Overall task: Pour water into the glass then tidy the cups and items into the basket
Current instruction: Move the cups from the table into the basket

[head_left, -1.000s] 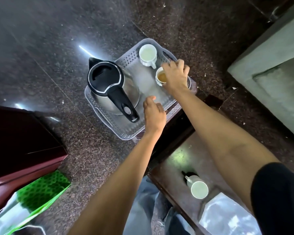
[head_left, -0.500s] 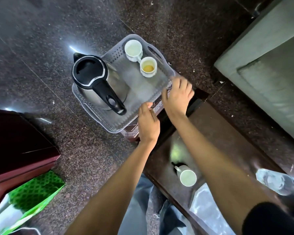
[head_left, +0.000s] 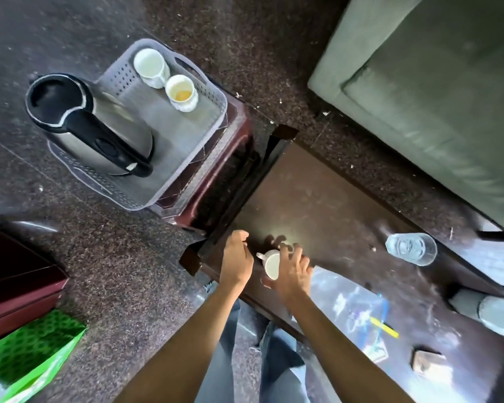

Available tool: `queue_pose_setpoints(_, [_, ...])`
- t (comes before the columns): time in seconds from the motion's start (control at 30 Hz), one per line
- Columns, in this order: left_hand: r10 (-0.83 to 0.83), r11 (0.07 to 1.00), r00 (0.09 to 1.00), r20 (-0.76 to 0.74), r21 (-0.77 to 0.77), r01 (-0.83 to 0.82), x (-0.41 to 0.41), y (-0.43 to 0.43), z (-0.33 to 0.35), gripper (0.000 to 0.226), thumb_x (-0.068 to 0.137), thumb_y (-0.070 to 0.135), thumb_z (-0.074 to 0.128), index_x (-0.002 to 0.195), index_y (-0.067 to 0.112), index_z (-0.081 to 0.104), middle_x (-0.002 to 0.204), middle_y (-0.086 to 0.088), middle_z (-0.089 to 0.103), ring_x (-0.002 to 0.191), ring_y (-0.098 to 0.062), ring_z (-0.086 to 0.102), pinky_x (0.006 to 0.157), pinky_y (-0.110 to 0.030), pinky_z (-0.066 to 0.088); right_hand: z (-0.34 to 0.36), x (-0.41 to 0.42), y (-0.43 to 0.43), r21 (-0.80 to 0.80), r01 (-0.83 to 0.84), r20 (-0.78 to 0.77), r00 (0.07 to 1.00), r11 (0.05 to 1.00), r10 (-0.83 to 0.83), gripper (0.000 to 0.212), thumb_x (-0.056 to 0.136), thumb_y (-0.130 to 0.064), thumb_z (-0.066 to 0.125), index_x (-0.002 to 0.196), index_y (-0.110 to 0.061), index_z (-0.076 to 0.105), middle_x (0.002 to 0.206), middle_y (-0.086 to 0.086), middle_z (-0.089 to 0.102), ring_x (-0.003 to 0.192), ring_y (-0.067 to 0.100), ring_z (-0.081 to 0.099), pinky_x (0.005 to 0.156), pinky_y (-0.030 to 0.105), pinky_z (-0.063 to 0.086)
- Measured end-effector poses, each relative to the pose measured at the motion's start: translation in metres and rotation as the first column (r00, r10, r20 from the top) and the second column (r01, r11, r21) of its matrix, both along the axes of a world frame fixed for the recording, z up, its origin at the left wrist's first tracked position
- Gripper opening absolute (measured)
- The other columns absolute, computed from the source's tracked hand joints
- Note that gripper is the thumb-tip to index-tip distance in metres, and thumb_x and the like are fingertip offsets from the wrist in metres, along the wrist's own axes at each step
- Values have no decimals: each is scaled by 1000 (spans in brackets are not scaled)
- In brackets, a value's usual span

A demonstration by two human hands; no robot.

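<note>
A small white cup (head_left: 270, 266) stands near the front left corner of the dark wooden table (head_left: 317, 193). My right hand (head_left: 293, 270) wraps round it, fingers over the far rim and thumb on the near side. Just left of the cup's handle is my left hand (head_left: 237, 258), fingers loosely curled and holding nothing. The grey perforated basket (head_left: 184, 141) sits on a dark red stool (head_left: 218, 184) beyond the table. It holds a steel kettle (head_left: 99, 126) with a black lid and two white cups (head_left: 150, 65), one (head_left: 182, 93) with amber liquid. A clear glass (head_left: 410, 248) stands on the table to the right.
A grey-green sofa (head_left: 434, 82) fills the upper right. A green bag (head_left: 26, 353) and a dark red cabinet (head_left: 15, 280) are at the lower left. On the table lie a glossy sheet (head_left: 352, 309), a yellow pen (head_left: 386, 328) and a small square coaster (head_left: 426, 360).
Both hands have drawn back from the basket to the table. My right hand, earlier at the amber cup and then the basket's rim, now closes round the white cup on the table.
</note>
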State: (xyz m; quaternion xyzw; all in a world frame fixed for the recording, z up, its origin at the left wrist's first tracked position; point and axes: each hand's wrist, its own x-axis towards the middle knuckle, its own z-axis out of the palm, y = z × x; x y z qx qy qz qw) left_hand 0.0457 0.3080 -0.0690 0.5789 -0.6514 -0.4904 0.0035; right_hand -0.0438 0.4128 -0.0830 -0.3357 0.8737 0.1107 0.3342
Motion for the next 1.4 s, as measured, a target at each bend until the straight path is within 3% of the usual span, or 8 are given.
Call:
queue_pose_setpoints(0.33, [-41,998,999,11,37,40,3,8,-2,39,88,-10,34,119,6,52,118,-11,57,101,-17,57,88,-17,39,-23,9,14,-50,13,72,997,999,-10,85,79,-17,74,146,-25,24,139,12,33,118,31,44,94,41,49])
queue_pose_setpoints(0.5, [44,999,999,-15,8,-44,11,-18,1,38,87,-10,35,119,4,51,119,-12,56,101,-18,59,86,-18,41,-20,9,-3,-110,129,149,983,986,-112,82,82,-16,70,147,-26,21,135,7,31,118,31,37,87,43,52])
queue_pose_setpoints(0.7, [214,968,971,-104,-115,-225,20,-72,11,32,89,-6,36,115,2,53,113,-13,59,102,-25,62,92,-36,50,29,-16,-103,-496,184,121,982,849,-143,75,74,-2,70,139,-17,36,129,15,31,113,37,39,96,47,45])
queue_pose_setpoints(0.87, [338,876,909,-243,-271,-398,13,-134,31,24,91,-6,37,107,0,54,104,-10,61,99,-22,60,91,-28,47,80,-56,-218,-721,29,86,995,692,48,81,66,4,73,138,-12,41,125,17,35,115,35,44,108,43,37])
queue_pose_setpoints(0.97, [356,860,884,-304,-264,-437,10,-168,39,24,91,-4,37,108,-1,54,107,-13,60,99,-24,62,90,-32,50,97,-75,-284,-718,-117,86,963,686,254,79,65,6,69,137,-16,45,128,16,36,116,35,47,108,43,38])
queue_pose_setpoints(1.13, [270,886,931,-246,-314,-340,22,-183,37,25,91,-5,40,112,-1,54,111,-15,61,104,-21,59,90,-16,43,86,-75,-357,-518,-466,14,834,718,551,74,71,3,68,136,-24,46,128,15,40,115,36,48,104,43,42])
queue_pose_setpoints(1.27, [262,901,943,-204,-299,-315,38,-173,31,28,92,-5,39,116,-3,54,113,-15,60,103,-19,56,85,-6,36,79,-71,-379,-412,-609,-66,762,678,644,68,75,-8,75,136,-16,45,131,19,43,119,40,44,102,45,43])
queue_pose_setpoints(1.4, [250,920,951,-180,-262,-292,45,-166,30,31,91,-5,39,119,-2,52,118,-15,58,103,-14,56,90,-12,40,78,-65,-387,-296,-682,-236,731,669,641,64,75,1,70,129,-5,36,130,20,50,124,38,40,97,48,40])
